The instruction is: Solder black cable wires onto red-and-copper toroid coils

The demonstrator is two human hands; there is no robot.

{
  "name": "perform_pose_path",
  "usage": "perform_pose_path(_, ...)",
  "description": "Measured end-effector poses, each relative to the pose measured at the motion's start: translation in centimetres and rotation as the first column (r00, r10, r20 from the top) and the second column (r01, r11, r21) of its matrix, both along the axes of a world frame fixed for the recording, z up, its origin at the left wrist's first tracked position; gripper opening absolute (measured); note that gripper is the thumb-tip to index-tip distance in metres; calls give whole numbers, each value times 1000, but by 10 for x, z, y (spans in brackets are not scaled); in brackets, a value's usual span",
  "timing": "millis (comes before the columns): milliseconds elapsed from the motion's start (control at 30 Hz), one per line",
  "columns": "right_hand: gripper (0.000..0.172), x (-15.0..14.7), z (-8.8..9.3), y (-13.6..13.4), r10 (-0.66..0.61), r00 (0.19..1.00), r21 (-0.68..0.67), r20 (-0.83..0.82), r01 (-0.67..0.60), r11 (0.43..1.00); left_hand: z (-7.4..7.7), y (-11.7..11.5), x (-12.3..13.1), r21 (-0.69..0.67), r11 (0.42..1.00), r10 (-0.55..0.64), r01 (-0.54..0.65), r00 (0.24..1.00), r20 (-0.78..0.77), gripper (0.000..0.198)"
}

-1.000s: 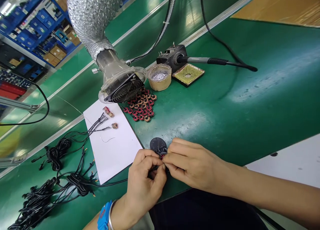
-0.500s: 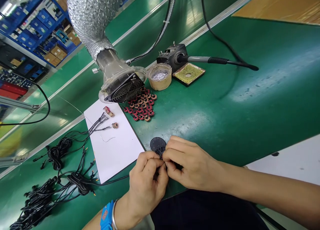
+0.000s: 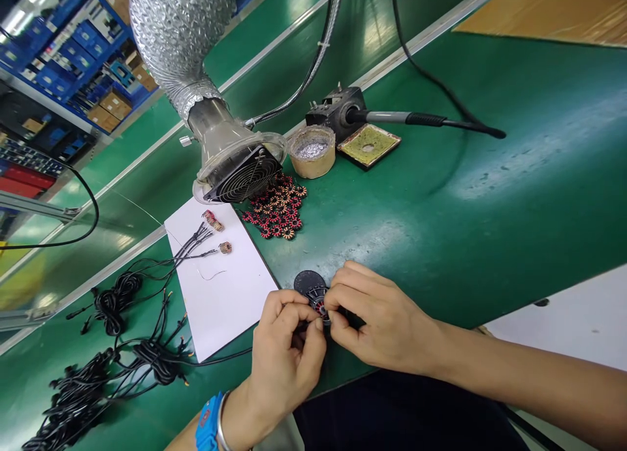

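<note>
Both hands meet at the near edge of the green bench. My left hand [image 3: 289, 346] pinches a thin black cable [image 3: 230, 356] that trails off to the left. My right hand [image 3: 377, 320] pinches a small red-and-black wound coil [image 3: 321, 305], held against the left fingertips. A black round disc [image 3: 307, 281] lies on the mat just behind the fingers. A blue wristband sits on my left wrist.
A white sheet [image 3: 220, 275] bears cabled coils. Bundles of black cables [image 3: 98, 366] lie at left. A pile of red-and-black coils [image 3: 277, 206] sits under the fume extractor fan [image 3: 238, 170]. Behind are a solder pot [image 3: 312, 151], sponge tray [image 3: 369, 144] and soldering iron [image 3: 406, 118].
The fingers have shifted slightly around the coil, so its red windings show again between the fingertips. Both hands stay in the same place.
</note>
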State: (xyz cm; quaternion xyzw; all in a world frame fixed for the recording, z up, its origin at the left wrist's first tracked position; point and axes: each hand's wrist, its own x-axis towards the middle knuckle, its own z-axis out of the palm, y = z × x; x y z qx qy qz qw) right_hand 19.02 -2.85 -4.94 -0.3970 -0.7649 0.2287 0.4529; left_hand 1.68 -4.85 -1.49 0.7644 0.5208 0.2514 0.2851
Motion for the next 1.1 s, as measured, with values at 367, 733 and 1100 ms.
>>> perform_pose_path(367,15,2,-1,1,12,1000,-88,12,-11,996,3,2,-6,-92,996,16,-17,1000,-11,8)
perform_pose_path(733,18,5,1,3,11,1000,-83,-14,-12,996,3,5,-7,-69,998,6,-9,999,-51,12)
perform_pose_path(1100,21,72,25,-42,383,884,-318,269,-295,901,4,3,-5,-95,995,9,-13,999,-38,12)
